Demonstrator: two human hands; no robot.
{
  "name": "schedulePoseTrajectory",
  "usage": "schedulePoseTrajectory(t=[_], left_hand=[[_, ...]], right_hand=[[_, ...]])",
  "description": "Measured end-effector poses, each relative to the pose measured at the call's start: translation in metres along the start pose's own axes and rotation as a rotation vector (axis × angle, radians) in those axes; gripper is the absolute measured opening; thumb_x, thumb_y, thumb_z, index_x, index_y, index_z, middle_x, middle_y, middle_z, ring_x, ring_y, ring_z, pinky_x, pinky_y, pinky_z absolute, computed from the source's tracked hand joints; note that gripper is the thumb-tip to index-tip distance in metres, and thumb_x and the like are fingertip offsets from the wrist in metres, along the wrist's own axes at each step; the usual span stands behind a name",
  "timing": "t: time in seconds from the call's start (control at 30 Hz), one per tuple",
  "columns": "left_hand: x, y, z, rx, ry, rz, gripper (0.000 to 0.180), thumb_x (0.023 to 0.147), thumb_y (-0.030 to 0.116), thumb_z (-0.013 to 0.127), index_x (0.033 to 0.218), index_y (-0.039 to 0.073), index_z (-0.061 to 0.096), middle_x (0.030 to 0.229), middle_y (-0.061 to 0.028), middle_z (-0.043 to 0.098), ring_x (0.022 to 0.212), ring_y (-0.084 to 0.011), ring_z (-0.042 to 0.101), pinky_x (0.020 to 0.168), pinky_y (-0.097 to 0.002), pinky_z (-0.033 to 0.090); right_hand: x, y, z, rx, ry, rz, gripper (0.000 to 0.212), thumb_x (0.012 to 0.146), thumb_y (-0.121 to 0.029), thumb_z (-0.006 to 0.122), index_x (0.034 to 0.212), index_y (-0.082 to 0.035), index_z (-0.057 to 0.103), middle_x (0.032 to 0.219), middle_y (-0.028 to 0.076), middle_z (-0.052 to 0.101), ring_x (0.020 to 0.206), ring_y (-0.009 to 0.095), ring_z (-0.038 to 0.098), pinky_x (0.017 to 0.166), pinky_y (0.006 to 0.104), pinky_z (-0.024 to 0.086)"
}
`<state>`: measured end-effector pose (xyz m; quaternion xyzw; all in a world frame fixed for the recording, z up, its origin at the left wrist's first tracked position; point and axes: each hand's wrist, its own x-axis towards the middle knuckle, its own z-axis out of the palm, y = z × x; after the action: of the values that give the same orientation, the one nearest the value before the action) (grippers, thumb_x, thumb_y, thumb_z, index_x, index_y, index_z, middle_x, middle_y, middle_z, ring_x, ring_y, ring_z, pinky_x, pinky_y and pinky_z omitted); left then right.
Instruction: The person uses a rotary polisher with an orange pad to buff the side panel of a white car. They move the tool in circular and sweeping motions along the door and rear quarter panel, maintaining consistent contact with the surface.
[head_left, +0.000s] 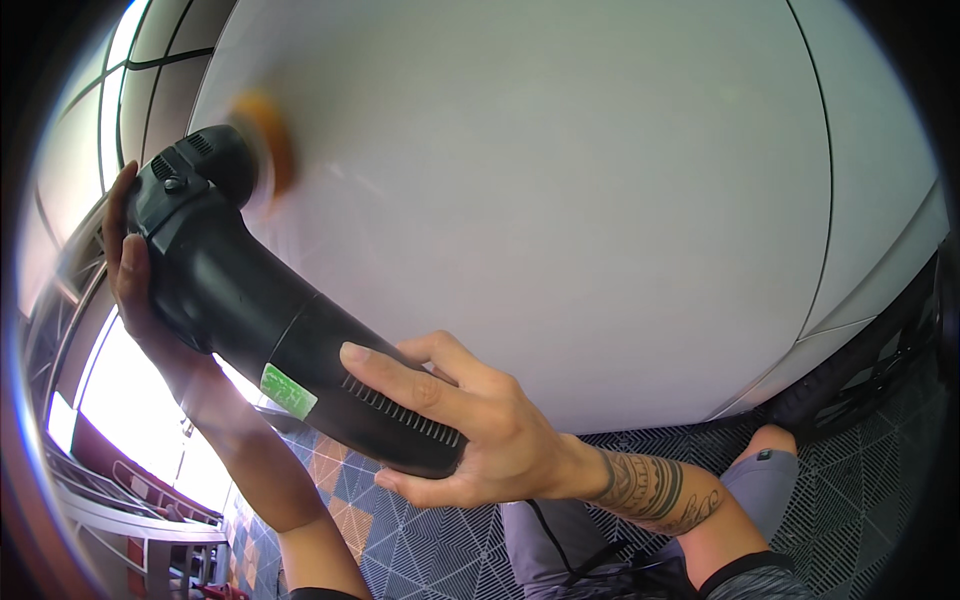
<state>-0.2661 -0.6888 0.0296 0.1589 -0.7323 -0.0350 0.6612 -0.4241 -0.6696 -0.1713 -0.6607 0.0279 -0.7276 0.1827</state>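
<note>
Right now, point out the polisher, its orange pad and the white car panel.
polisher (pixel 270 320), head view, on the black body.
orange pad (pixel 268 140), head view, on its blurred edge.
white car panel (pixel 560 200), head view, on bare paint.

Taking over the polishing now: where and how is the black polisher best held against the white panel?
Two places, judging by its shape. Wrap the right hand around the thick rear barrel of the black polisher, coming from below, clear of the vent slots. Cup the left hand behind the head from the left, well back from the spinning orange pad on the white car panel.
</note>
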Motion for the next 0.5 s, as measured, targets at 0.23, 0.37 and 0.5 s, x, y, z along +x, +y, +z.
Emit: schedulePoseTrajectory(t=[0.23,0.37,0.5], left_hand=[[0.003,0.003,0.013,0.028,-0.028,0.025,0.072,0.079,0.037,0.064,0.139,0.001,0.045,0.121,-0.0219,0.057,0.104,-0.0306,0.065,0.092,-0.0401,0.056],[0.005,0.007,0.017,0.027,-0.061,0.023,0.072,0.080,0.036,0.063,0.140,0.000,0.044,0.119,-0.0225,0.059,0.101,-0.0307,0.067,0.089,-0.0401,0.057],[0.012,0.006,0.014,0.015,-0.130,0.014,0.071,0.081,0.034,0.062,0.140,0.000,0.044,0.118,-0.0229,0.060,0.100,-0.0308,0.067,0.088,-0.0393,0.058]], right_hand=[[0.001,-0.006,-0.012,-0.010,0.013,-0.006,0.081,0.070,-0.016,0.078,0.145,-0.011,0.046,0.110,0.020,0.054,0.080,0.028,0.065,0.068,0.0354,0.057],[0.001,-0.009,-0.017,-0.018,0.021,-0.024,0.082,0.070,-0.016,0.078,0.145,-0.011,0.045,0.110,0.020,0.054,0.080,0.027,0.066,0.067,0.0340,0.058],[0.000,-0.011,-0.021,-0.023,0.024,-0.033,0.083,0.070,-0.016,0.079,0.145,-0.010,0.045,0.110,0.020,0.054,0.080,0.026,0.066,0.065,0.0329,0.059]])
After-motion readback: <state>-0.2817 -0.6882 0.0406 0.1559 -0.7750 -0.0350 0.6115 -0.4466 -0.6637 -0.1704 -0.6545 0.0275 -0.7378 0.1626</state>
